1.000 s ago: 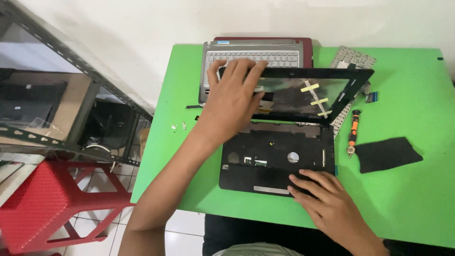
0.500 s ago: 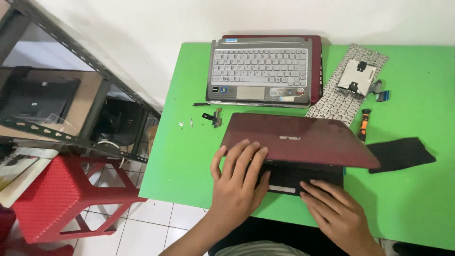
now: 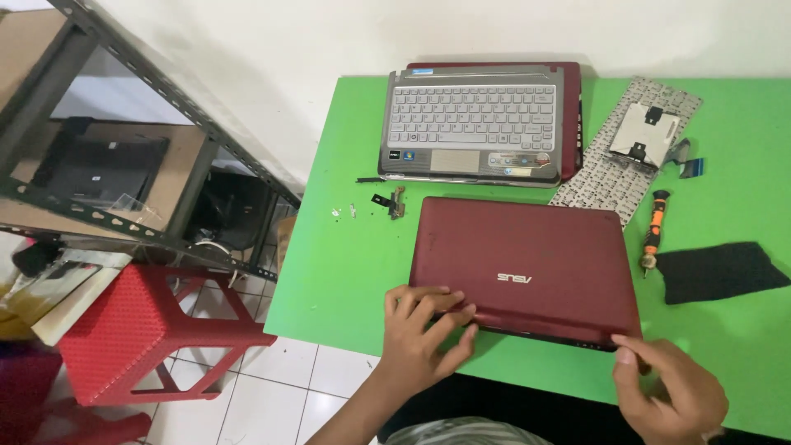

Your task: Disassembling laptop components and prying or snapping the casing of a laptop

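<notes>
A dark red laptop lies closed on the green table, lid up. My left hand rests flat on the lid's near left corner, fingers spread over the front edge. My right hand touches the laptop's near right corner with thumb and fingertips. Neither hand wraps around anything.
A silver keyboard panel on another red laptop part lies at the table's far edge. A loose keyboard with a metal bracket, an orange screwdriver, a black cloth and small screws and a hinge lie about. A red stool and metal shelf stand left.
The laptop's screen was open a second ago; my left hand pushed the lid down and it is now fully closed. Both hands moved to the front corners.
</notes>
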